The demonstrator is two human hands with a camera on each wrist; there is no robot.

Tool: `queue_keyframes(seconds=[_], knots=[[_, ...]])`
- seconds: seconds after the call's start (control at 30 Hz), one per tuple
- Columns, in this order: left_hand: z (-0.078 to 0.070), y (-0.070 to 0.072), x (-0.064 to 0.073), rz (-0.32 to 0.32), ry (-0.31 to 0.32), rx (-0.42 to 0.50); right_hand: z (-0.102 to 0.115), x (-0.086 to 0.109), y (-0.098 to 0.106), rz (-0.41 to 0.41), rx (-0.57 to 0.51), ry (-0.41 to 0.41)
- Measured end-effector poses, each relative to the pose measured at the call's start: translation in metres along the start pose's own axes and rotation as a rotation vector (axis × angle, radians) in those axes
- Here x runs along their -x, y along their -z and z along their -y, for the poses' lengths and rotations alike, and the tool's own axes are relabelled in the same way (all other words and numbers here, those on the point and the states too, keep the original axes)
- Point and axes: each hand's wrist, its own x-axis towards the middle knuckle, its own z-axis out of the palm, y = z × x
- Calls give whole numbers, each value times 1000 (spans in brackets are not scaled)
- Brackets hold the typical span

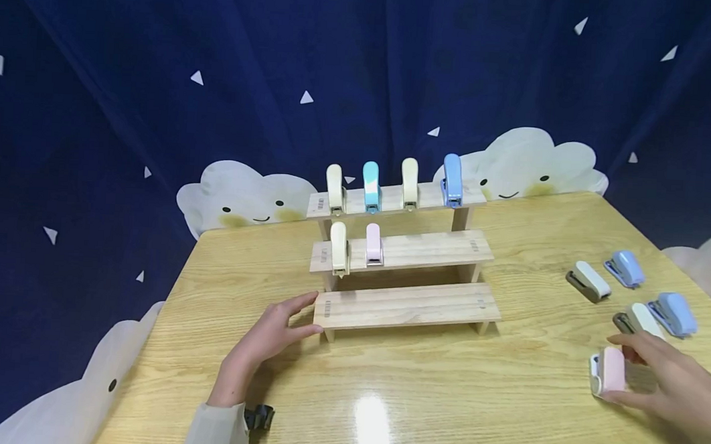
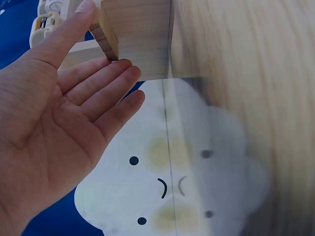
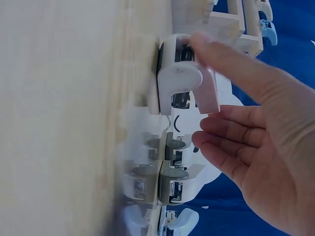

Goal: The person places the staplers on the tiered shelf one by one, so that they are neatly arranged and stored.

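Observation:
On the right of the table, my right hand (image 1: 664, 375) has its thumb and fingers at opposite ends of a pink-and-white stapler (image 1: 613, 371). The right wrist view shows the thumb against the stapler (image 3: 182, 76) and the fingers by its pink handle. My left hand (image 1: 268, 335) rests at the left end of a three-tier wooden rack (image 1: 408, 308), thumb and forefinger at the lowest board's corners, fingers fairly straight. Cream, turquoise (image 1: 372, 186) and blue staplers stand on the top board. The middle board bears a cream stapler (image 1: 339, 248) and a pink stapler (image 1: 374, 243).
Beyond my right hand lie two white-and-grey staplers, one white stapler (image 1: 590, 281) farther back, and two blue staplers, the nearer blue stapler (image 1: 675, 312) beside the table's right edge. A dark blue curtain (image 1: 363, 68) with clouds hangs behind the wooden table (image 1: 442, 401).

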Motion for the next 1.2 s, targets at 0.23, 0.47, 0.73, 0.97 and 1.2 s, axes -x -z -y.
queue_keyframes(seconds=[0.23,0.47,0.73,0.97,1.2], knots=[[1,0,-1,0,-2,0,2,3,-1,-13,6,14],[2,0,-1,-5,-9,0,2,-1,0,-90,1,76],[0,0,0,-7,4,-1,5,-9,2,-130,-41,80],[2,-1,0,-13,13,-9,14,-25,4,-196,-118,89],[1,-1,0,-11,20,3,27,-47,7,-268,-137,120]])
